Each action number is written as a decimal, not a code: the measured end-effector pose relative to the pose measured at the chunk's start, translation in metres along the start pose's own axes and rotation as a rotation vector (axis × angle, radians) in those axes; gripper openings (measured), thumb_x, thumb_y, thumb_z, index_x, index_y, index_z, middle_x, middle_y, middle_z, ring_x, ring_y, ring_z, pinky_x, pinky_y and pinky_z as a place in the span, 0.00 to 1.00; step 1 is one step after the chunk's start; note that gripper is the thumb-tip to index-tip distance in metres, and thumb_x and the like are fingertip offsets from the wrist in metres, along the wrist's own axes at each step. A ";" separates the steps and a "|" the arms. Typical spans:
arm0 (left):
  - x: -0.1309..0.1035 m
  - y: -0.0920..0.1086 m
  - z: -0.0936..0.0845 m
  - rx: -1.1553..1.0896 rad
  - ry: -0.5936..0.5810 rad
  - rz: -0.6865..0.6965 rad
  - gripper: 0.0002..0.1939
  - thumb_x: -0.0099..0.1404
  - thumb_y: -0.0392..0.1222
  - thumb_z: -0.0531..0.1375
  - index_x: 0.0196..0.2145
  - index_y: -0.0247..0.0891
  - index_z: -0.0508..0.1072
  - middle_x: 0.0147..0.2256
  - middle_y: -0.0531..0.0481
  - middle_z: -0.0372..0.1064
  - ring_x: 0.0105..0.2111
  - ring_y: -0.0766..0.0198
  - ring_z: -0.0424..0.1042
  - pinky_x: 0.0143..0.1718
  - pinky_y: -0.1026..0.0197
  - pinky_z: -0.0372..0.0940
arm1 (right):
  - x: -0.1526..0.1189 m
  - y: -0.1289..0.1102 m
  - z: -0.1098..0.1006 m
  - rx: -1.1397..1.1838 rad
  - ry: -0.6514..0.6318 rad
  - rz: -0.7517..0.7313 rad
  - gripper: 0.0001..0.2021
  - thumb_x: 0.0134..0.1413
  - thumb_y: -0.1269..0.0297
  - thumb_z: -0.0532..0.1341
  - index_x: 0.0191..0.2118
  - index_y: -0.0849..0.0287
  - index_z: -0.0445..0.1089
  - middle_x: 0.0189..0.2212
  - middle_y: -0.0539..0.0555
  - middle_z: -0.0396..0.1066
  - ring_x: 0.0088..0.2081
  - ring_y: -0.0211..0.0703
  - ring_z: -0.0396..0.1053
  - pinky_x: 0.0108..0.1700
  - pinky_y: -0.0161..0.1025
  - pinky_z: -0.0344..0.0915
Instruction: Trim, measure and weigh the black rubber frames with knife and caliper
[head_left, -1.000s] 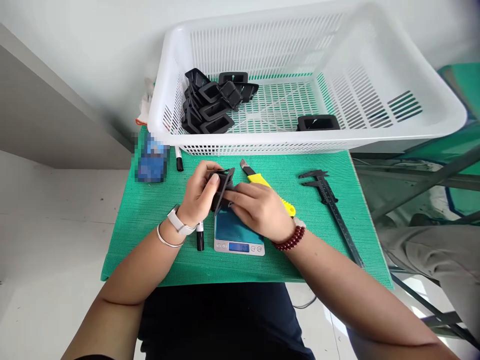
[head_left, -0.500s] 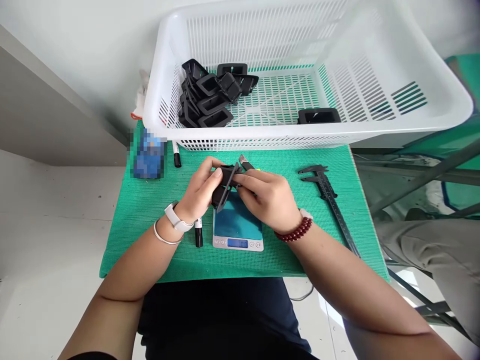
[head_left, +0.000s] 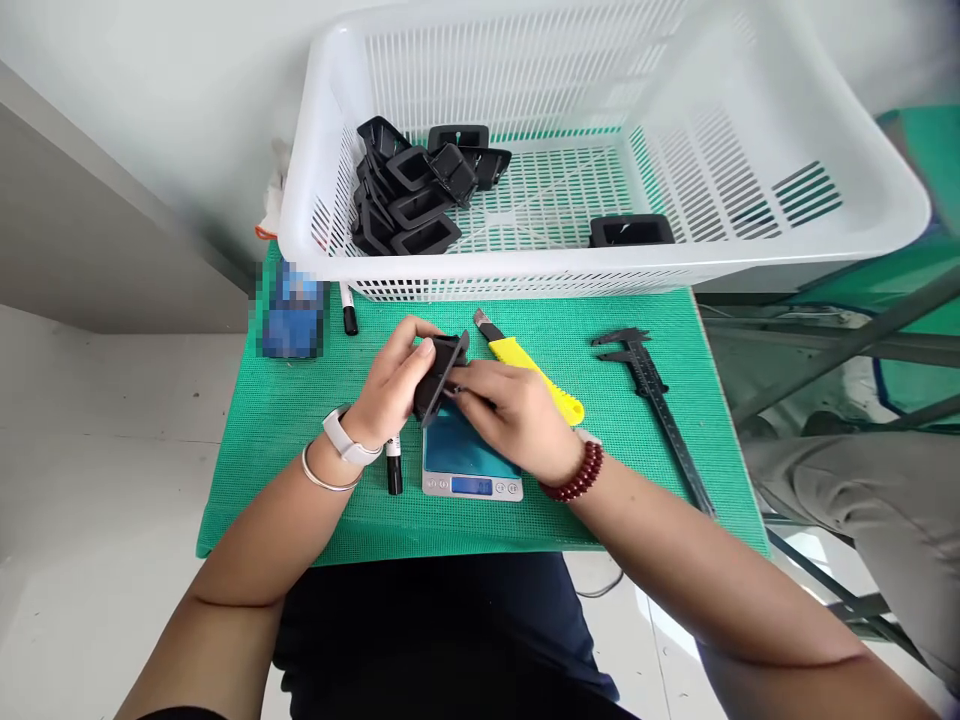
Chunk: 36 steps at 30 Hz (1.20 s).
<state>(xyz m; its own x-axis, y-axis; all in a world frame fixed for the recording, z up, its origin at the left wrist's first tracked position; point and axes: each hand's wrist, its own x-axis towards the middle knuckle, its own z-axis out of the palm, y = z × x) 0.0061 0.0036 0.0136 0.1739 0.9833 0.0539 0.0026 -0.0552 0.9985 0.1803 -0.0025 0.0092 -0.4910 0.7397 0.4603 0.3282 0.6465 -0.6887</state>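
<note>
My left hand (head_left: 396, 382) is closed around a black plastic housing (head_left: 442, 378) with a flat rectangular flange, held tilted above the scale. My right hand (head_left: 510, 405) has its fingers pinched together at the flange side of the housing. A small dark bit shows at those fingertips, too small to name. Below both hands lies a digital scale (head_left: 471, 450), its blue plate partly covered by the right hand. The yellow utility knife (head_left: 536, 372) rests just beyond the right hand. Beside the scale, under the left wrist, is a black-capped marker (head_left: 394, 470).
A white plastic basket (head_left: 480, 268) at the back holds a pile of similar black housings (head_left: 420, 200) on its left and a single one (head_left: 632, 230) on its right. Black calipers (head_left: 660, 410) lie to the right. Another marker (head_left: 349, 312) is near a blurred blue item (head_left: 292, 320).
My right hand has moved slightly down and left along the housing, uncovering the yellow knife. The housing, still in my left hand, has shifted a little left. The whole view has shifted slightly.
</note>
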 end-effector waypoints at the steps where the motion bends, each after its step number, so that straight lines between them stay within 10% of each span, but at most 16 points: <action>1: 0.000 0.000 -0.001 0.000 0.015 0.008 0.20 0.66 0.63 0.55 0.37 0.42 0.68 0.26 0.52 0.63 0.24 0.65 0.62 0.23 0.61 0.56 | -0.001 -0.001 0.003 0.067 -0.050 0.000 0.11 0.63 0.73 0.55 0.44 0.61 0.75 0.32 0.53 0.75 0.32 0.37 0.72 0.35 0.35 0.68; 14: 0.002 -0.003 -0.007 0.030 0.069 0.090 0.20 0.65 0.62 0.56 0.38 0.42 0.71 0.23 0.54 0.62 0.19 0.67 0.59 0.19 0.62 0.53 | 0.004 -0.008 -0.003 0.419 -0.239 0.245 0.10 0.65 0.65 0.57 0.37 0.62 0.75 0.30 0.51 0.76 0.30 0.35 0.70 0.34 0.33 0.66; 22: 0.006 -0.012 -0.006 -0.003 0.200 0.152 0.24 0.65 0.65 0.54 0.39 0.41 0.72 0.32 0.48 0.68 0.32 0.59 0.69 0.34 0.56 0.62 | 0.001 -0.007 -0.011 0.324 0.088 0.220 0.12 0.65 0.62 0.57 0.37 0.60 0.76 0.24 0.49 0.70 0.28 0.35 0.68 0.32 0.33 0.64; 30: 0.004 -0.015 -0.006 0.208 0.120 0.397 0.19 0.66 0.60 0.56 0.38 0.40 0.70 0.27 0.53 0.64 0.25 0.67 0.64 0.24 0.62 0.60 | -0.001 -0.005 0.009 0.268 -0.151 0.108 0.10 0.63 0.69 0.57 0.45 0.61 0.75 0.35 0.54 0.77 0.34 0.37 0.72 0.38 0.35 0.67; 36: 0.001 -0.017 -0.008 0.435 0.172 0.573 0.15 0.67 0.54 0.56 0.40 0.39 0.68 0.28 0.53 0.66 0.26 0.67 0.66 0.25 0.63 0.61 | 0.003 -0.009 0.004 0.357 -0.245 0.261 0.10 0.61 0.71 0.55 0.33 0.63 0.74 0.25 0.49 0.71 0.25 0.31 0.62 0.31 0.32 0.60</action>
<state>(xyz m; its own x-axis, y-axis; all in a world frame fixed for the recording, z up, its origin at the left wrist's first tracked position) -0.0017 0.0067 -0.0028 0.1084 0.7909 0.6023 0.3537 -0.5969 0.7202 0.1727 -0.0069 0.0147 -0.6183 0.7748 0.1321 0.1893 0.3099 -0.9317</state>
